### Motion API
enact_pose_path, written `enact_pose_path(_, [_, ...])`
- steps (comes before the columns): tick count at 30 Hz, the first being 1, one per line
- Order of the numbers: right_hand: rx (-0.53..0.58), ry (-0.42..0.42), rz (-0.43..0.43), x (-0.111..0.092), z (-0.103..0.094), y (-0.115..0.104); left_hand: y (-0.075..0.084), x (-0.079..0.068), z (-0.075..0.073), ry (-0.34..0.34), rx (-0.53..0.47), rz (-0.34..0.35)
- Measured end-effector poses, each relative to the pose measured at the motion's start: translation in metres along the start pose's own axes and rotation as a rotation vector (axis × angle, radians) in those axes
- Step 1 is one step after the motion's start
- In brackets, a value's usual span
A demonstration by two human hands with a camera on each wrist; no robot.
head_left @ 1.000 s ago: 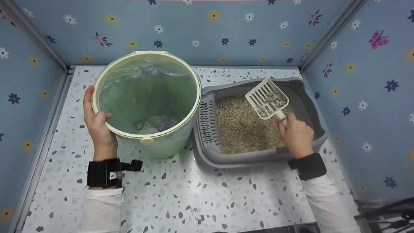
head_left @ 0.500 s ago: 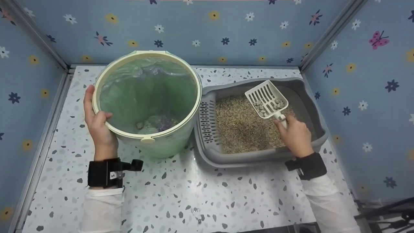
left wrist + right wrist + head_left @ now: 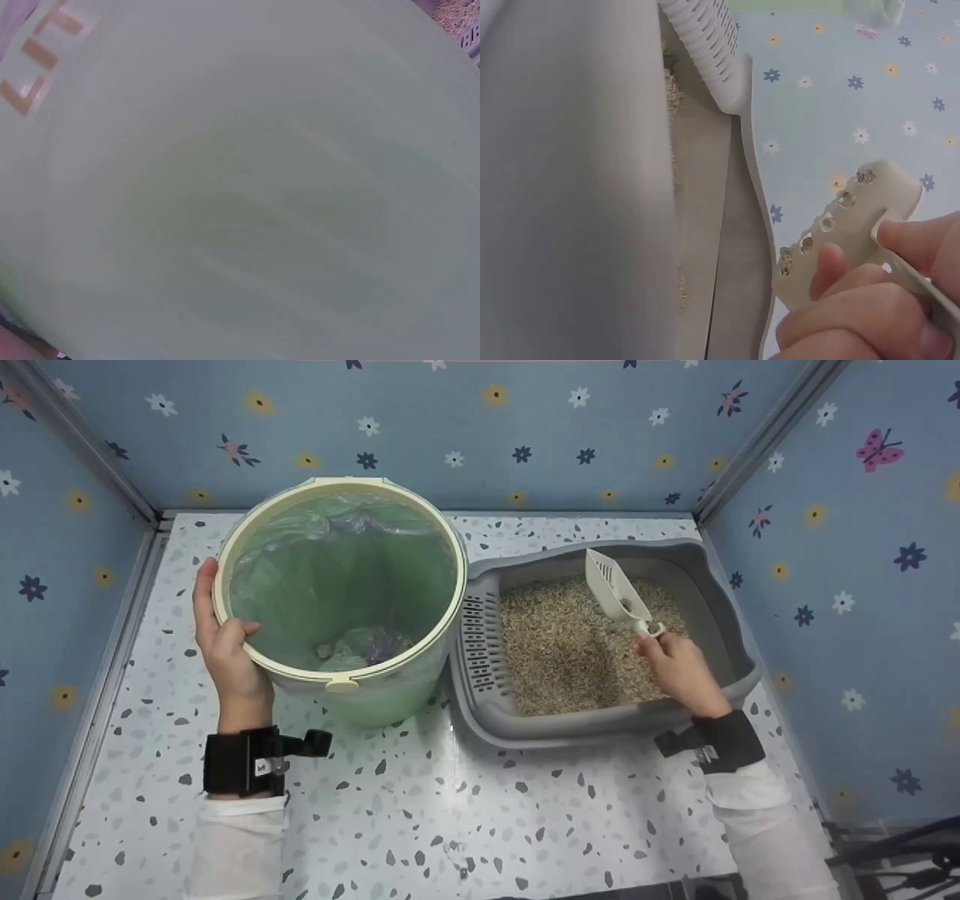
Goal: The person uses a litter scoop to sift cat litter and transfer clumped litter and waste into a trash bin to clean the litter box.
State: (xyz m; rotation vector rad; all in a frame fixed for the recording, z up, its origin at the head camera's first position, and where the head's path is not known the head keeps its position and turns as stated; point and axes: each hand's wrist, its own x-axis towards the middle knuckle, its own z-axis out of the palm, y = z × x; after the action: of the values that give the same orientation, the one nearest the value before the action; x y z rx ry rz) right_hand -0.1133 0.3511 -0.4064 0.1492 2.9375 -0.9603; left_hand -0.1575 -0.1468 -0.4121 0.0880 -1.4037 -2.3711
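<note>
My left hand point(image 3: 234, 664) grips the left side of a green trash bin point(image 3: 390, 701), thumb over its cream rim and fingers along the outside. A clear liner point(image 3: 360, 525) covers the inside, with some clumps and a purple scrap at the bottom. Over the grey litter box point(image 3: 570, 729), my right hand point(image 3: 681, 671) holds a white slotted litter scoop point(image 3: 616, 589) by its handle. The scoop is tipped partly onto its side above the litter point(image 3: 555, 652). Clumps point(image 3: 808, 245) show through its slots in the right wrist view. Mostly bin wall point(image 3: 262, 195) fills the left wrist view.
The bin and litter box stand side by side on a speckled white tabletop point(image 3: 375, 825). Blue flowered panels point(image 3: 480, 427) rise at the back and both sides. Black cables or stands point(image 3: 907, 855) sit at the lower right corner.
The litter scoop has turned from nearly flat, with clumps in plain sight, to tipped on its side; the right hand has rotated with it. The left hand and bin stay put.
</note>
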Motion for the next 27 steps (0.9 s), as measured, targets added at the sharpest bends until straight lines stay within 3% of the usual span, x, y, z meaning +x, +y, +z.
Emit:
enact_pose_path(7, [-0.022, -0.015, -0.032, -0.002, -0.007, -0.008, 0.000, 0.001, 0.000, -0.001, 0.005, -0.003])
enact_pose_path(12, [-0.067, -0.019, -0.068, -0.002, -0.020, -0.026, 0.000, 0.000, 0.001, -0.001, -0.004, -0.005])
enact_pose_path(21, [-0.146, -0.086, -0.158, 0.006, -0.049, -0.088, 0.000, 0.000, 0.002, 0.012, 0.011, 0.012])
enact_pose_path(27, [-0.208, -0.159, -0.252, 0.015, -0.060, -0.132, 0.000, -0.001, 0.001, 0.015, 0.014, -0.016])
